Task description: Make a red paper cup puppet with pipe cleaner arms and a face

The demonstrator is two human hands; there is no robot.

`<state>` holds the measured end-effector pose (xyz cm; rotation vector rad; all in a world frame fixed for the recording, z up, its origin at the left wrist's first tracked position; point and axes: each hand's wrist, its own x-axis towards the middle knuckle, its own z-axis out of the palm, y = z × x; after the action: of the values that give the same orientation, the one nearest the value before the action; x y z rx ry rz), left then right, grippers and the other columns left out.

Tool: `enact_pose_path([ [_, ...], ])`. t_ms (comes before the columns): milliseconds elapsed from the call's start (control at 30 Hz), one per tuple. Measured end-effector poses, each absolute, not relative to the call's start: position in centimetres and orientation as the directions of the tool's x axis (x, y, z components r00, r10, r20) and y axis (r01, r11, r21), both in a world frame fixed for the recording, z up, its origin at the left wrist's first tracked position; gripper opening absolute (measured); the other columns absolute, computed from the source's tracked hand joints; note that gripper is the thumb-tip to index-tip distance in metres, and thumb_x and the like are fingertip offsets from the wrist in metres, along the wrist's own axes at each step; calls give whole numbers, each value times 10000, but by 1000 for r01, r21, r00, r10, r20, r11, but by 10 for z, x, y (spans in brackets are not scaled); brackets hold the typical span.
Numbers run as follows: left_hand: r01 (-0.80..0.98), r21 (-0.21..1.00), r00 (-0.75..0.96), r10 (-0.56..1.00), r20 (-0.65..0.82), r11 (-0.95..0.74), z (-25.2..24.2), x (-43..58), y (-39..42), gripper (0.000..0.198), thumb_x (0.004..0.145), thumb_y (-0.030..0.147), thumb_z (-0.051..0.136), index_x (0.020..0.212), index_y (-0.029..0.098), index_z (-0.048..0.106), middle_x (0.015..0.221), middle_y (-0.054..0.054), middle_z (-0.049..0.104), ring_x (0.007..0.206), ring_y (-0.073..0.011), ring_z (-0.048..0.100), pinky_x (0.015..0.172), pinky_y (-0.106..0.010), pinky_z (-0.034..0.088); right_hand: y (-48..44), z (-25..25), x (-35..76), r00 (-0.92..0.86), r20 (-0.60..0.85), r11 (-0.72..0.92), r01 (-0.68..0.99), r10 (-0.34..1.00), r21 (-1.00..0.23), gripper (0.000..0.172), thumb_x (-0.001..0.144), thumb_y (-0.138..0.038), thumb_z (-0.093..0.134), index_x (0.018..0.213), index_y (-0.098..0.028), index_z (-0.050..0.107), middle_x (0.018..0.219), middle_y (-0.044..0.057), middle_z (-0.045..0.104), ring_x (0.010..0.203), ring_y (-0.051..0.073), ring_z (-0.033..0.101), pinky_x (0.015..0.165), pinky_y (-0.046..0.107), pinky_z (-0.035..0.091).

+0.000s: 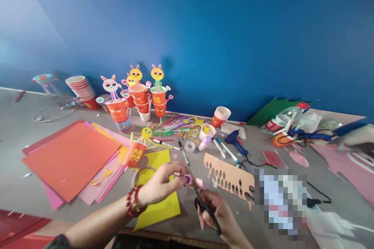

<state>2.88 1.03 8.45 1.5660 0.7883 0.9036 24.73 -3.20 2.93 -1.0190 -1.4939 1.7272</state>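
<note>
My left hand [165, 183], with a red bead bracelet [134, 201] at its wrist, pinches a small piece of pink paper [199, 182] that has a purple spot on it. In my right hand [214, 210] is a pair of black-handled scissors [208, 212], its blades pointing up and left against the paper. Whether the blades are parted I cannot tell. Under my left hand lies a yellow sheet [163, 206] with a roll of tape [137, 175] on it. A red paper cup figure [136, 153] with a yellow head leans just beyond.
Coloured sheets [73, 159] lie at the left. Several cup figures [117, 111] and stacked cups [82, 89] stand by the wall. Right of my hands are an orange cut-out sheet [228, 177], a blue glue gun [237, 142] with its cord, and a bottle [284, 118].
</note>
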Motion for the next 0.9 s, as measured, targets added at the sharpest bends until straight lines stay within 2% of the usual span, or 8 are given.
enact_pose_path([
  [900,25,983,470,870,150,-183,87,26,12,280,960,328,590,747,156,649,804,-52,685,778,-171,618,746,-267,455,-33,24,248,-479,-177,-183,33,860,-982,674,634,-844,695,692,-202,497,537,-35,515,420,95,471,446,215,412],
])
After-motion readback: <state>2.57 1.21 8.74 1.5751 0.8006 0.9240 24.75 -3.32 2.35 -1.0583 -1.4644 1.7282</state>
